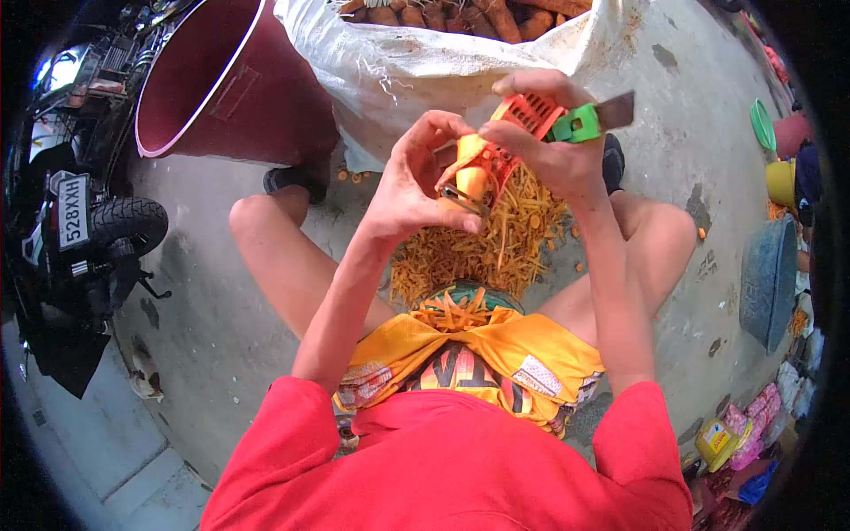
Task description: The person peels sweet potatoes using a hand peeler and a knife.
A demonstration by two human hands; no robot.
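Observation:
In front of the sack, my left hand [416, 181] is closed around a partly peeled carrot [472, 181], its fingertips close to a metal blade. My right hand [558, 146] grips an orange plastic peeler [531, 113] with a slotted handle. A green plastic part [575, 124] and a flat, dark metal blade [615, 111] stick out to the right of that hand. Below both hands lies a heap of orange carrot peelings [478, 243] on the floor. More peelings [456, 310] rest between my thighs, over a green rim.
A white sack [398, 57] of unpeeled carrots [496, 18] stands ahead, beside a large maroon bucket [274, 106]. A motorcycle [80, 230] is parked at left. At right are a dark blue basin [768, 283], a yellow container [781, 183] and scattered packaging [722, 441].

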